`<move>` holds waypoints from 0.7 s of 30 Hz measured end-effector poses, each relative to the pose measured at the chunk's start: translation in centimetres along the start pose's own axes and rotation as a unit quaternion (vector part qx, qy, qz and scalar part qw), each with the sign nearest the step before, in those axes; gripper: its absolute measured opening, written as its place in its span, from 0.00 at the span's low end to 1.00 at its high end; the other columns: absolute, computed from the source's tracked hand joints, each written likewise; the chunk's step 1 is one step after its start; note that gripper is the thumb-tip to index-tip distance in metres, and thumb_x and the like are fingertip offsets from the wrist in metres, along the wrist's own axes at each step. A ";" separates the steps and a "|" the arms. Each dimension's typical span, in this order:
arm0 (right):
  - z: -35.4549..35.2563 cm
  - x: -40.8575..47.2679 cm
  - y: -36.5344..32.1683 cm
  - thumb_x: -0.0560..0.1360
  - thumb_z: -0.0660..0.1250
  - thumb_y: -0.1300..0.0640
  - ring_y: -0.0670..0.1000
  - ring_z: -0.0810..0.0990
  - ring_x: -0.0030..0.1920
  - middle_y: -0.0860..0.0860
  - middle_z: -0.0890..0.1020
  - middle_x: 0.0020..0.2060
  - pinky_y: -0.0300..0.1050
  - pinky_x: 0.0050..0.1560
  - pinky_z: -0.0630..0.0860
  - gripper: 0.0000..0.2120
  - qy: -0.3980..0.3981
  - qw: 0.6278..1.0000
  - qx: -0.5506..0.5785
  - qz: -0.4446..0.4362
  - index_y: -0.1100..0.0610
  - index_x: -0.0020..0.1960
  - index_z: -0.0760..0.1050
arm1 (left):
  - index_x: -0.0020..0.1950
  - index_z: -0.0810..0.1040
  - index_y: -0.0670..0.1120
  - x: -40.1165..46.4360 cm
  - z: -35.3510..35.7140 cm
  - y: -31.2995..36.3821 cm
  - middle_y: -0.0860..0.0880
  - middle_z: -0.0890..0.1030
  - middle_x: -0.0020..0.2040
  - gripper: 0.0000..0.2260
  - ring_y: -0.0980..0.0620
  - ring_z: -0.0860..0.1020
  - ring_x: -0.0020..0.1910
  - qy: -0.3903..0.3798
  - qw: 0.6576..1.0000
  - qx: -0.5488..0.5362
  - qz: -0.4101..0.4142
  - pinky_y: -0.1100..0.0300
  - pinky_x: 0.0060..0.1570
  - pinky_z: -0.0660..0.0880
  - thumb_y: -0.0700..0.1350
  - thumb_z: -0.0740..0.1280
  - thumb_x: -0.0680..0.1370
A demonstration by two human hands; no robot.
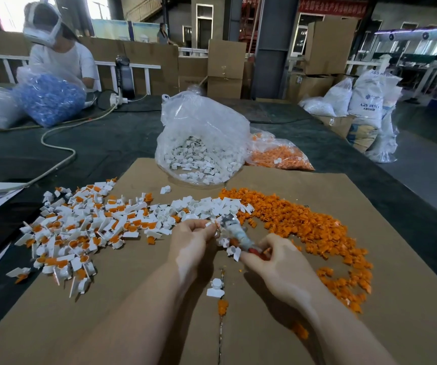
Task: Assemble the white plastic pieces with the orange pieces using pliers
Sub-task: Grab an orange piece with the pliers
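While left hand point(191, 237) pinches small white piece point(208, 224) — right hand point(278, 262) grips red-handled pliers point(238, 237).

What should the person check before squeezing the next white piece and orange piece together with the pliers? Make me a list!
1. Pliers held: ok, the right hand grips the red handles.
2. White piece ready: ok, the left hand pinches a small white piece at the pliers' tip.
3. Orange piece seated in it: cannot tell, the tip is blurred and fingers hide it.
4. More orange pieces in reach: ok, a loose pile lies right of the hands.
5. More white pieces in reach: ok, a pile lies just beyond the hands.
6. Finished pile kept apart: ok, it lies to the left.
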State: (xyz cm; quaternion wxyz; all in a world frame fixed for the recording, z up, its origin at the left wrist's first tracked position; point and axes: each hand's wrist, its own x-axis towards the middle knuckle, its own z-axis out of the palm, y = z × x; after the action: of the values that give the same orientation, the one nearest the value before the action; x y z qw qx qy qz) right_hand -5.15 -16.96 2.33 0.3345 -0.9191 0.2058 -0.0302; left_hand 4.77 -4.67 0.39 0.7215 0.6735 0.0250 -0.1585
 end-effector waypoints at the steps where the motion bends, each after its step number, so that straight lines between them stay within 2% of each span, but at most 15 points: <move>1: -0.2 0.1 0.4 0.73 0.64 0.40 0.43 0.71 0.39 0.40 0.69 0.40 0.38 0.34 0.66 0.14 0.023 1.000 0.001 0.006 0.49 0.48 0.68 | 0.47 0.77 0.39 0.2 -0.3 -0.2 0.42 0.80 0.39 0.03 0.48 0.78 0.37 0.004 0.998 0.056 0.034 0.57 0.41 0.75 0.38 0.67 0.76; 3: -0.7 0.5 1.2 0.73 0.65 0.40 0.44 0.72 0.41 0.43 0.71 0.41 0.40 0.36 0.68 0.15 0.078 0.996 -0.025 0.020 0.50 0.51 0.68 | 0.47 0.78 0.42 0.5 -1.0 -0.6 0.45 0.81 0.40 0.03 0.50 0.78 0.40 0.008 0.973 0.200 0.117 0.65 0.39 0.71 0.41 0.67 0.76; 4: -0.9 0.8 1.7 0.73 0.65 0.41 0.47 0.72 0.44 0.45 0.73 0.43 0.42 0.39 0.69 0.16 0.109 0.992 -0.051 0.029 0.50 0.52 0.68 | 0.49 0.79 0.44 0.7 -1.2 -0.9 0.47 0.80 0.41 0.03 0.51 0.77 0.42 0.012 0.958 0.246 0.144 0.69 0.38 0.69 0.42 0.67 0.77; 6: -1.2 1.3 2.8 0.73 0.64 0.40 0.51 0.73 0.50 0.49 0.75 0.48 0.45 0.48 0.72 0.18 0.159 0.976 -0.142 0.043 0.52 0.55 0.69 | 0.54 0.80 0.45 0.9 -1.5 -1.5 0.50 0.80 0.45 0.08 0.55 0.76 0.45 0.018 0.942 0.292 0.164 0.72 0.36 0.65 0.43 0.66 0.77; 9: -1.4 1.7 4.3 0.74 0.60 0.37 0.51 0.73 0.55 0.50 0.75 0.52 0.44 0.53 0.71 0.23 0.200 0.937 -0.281 0.050 0.53 0.58 0.70 | 0.58 0.80 0.46 1.1 -1.5 -2.0 0.49 0.81 0.54 0.10 0.54 0.76 0.55 0.024 0.939 0.301 0.164 0.70 0.51 0.64 0.44 0.65 0.78; 10: -1.4 1.8 4.6 0.74 0.60 0.36 0.51 0.73 0.55 0.50 0.75 0.53 0.43 0.53 0.70 0.23 0.208 0.929 -0.301 0.054 0.53 0.58 0.71 | 0.58 0.80 0.46 1.2 -1.5 -2.2 0.50 0.81 0.55 0.10 0.54 0.75 0.56 0.023 0.940 0.299 0.165 0.68 0.52 0.65 0.44 0.65 0.78; 11: -1.5 1.9 5.0 0.74 0.59 0.35 0.51 0.72 0.56 0.50 0.75 0.54 0.43 0.54 0.70 0.24 0.213 0.923 -0.314 0.058 0.52 0.59 0.71 | 0.58 0.80 0.47 1.2 -1.5 -2.2 0.50 0.81 0.54 0.10 0.54 0.75 0.54 0.025 0.940 0.298 0.165 0.67 0.51 0.65 0.45 0.65 0.78; 14: -1.5 2.3 5.8 0.73 0.56 0.32 0.51 0.72 0.59 0.50 0.74 0.57 0.44 0.58 0.69 0.28 0.204 0.913 -0.345 0.076 0.51 0.62 0.71 | 0.55 0.79 0.46 1.4 -1.7 -2.5 0.51 0.79 0.43 0.08 0.54 0.75 0.45 0.031 0.945 0.280 0.167 0.67 0.40 0.67 0.45 0.65 0.77; 17: -1.2 2.0 5.7 0.72 0.55 0.31 0.54 0.70 0.63 0.53 0.73 0.62 0.50 0.67 0.61 0.32 0.198 0.894 -0.393 0.084 0.53 0.64 0.71 | 0.51 0.80 0.47 1.6 -1.9 -2.4 0.51 0.80 0.42 0.06 0.56 0.75 0.43 0.031 0.939 0.292 0.180 0.74 0.36 0.65 0.47 0.66 0.77; 19: -0.8 1.8 4.9 0.73 0.61 0.36 0.57 0.69 0.64 0.57 0.73 0.62 0.55 0.68 0.58 0.30 0.227 0.903 -0.363 0.043 0.57 0.65 0.72 | 0.51 0.81 0.49 1.6 -1.9 -2.4 0.53 0.80 0.43 0.06 0.57 0.74 0.44 0.024 0.934 0.301 0.189 0.74 0.37 0.63 0.47 0.66 0.77; 21: 0.1 1.7 3.6 0.74 0.68 0.47 0.57 0.73 0.60 0.57 0.77 0.58 0.54 0.63 0.66 0.23 0.239 0.932 -0.267 -0.045 0.59 0.63 0.74 | 0.51 0.81 0.50 1.6 -2.0 -2.4 0.56 0.79 0.43 0.06 0.59 0.74 0.44 0.015 0.933 0.306 0.190 0.72 0.39 0.65 0.48 0.66 0.77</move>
State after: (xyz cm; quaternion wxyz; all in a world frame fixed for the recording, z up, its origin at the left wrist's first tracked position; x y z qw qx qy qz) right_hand -4.88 -20.03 -0.18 0.0156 -0.9483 0.2390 -0.2082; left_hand 6.01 -3.12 -2.45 0.4964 0.8563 -0.1426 -0.0079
